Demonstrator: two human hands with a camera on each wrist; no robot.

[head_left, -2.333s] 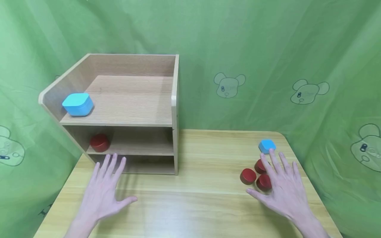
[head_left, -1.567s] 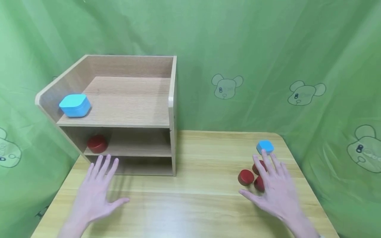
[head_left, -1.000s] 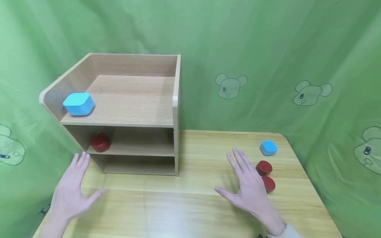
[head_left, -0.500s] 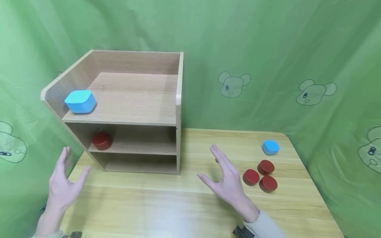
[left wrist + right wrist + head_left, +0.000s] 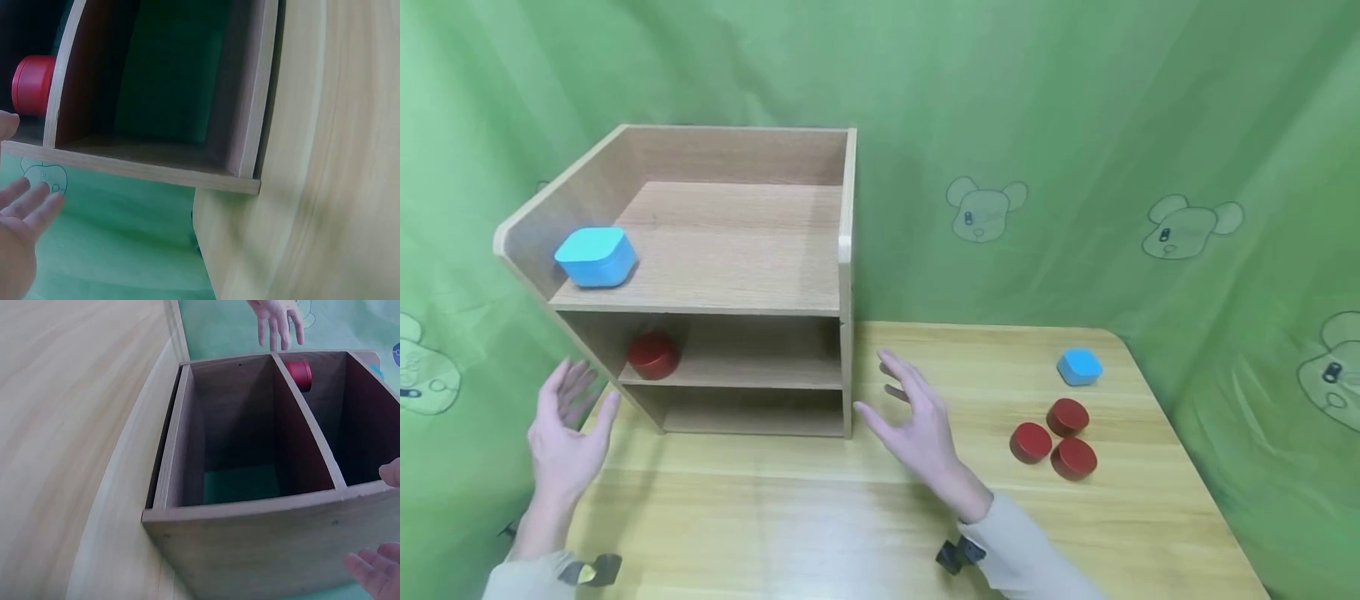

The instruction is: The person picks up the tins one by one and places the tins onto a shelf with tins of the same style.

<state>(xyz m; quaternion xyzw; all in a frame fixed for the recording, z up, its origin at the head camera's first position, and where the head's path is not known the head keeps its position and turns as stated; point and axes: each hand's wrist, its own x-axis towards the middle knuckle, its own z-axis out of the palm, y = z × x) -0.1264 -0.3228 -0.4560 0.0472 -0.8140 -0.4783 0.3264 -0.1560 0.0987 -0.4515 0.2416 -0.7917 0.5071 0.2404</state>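
My left hand (image 5: 565,442), fingers spread and slightly bent, hovers by the lower left front of a wooden shelf unit (image 5: 737,250). Opposite it, my right hand (image 5: 917,425) is held just off the unit's right side, thumb apart from the fingers. Neither hand holds anything. A red round container (image 5: 653,356) sits at the left end of the middle shelf; the left wrist view shows the same red container (image 5: 34,85) near my fingers. On the top shelf, at the left front corner, rests a light blue box (image 5: 597,258) with rounded corners.
Toward the right of the wooden table (image 5: 820,525), three red round containers (image 5: 1030,442) stand grouped together. Behind them lies a smaller blue box (image 5: 1079,367). A green curtain (image 5: 1037,125) with mouse faces surrounds the table at the back and sides.
My right hand has moved left from over the red containers to the unit's right side. My left hand has shifted left, from before the shelves to its left side. The objects stay put.
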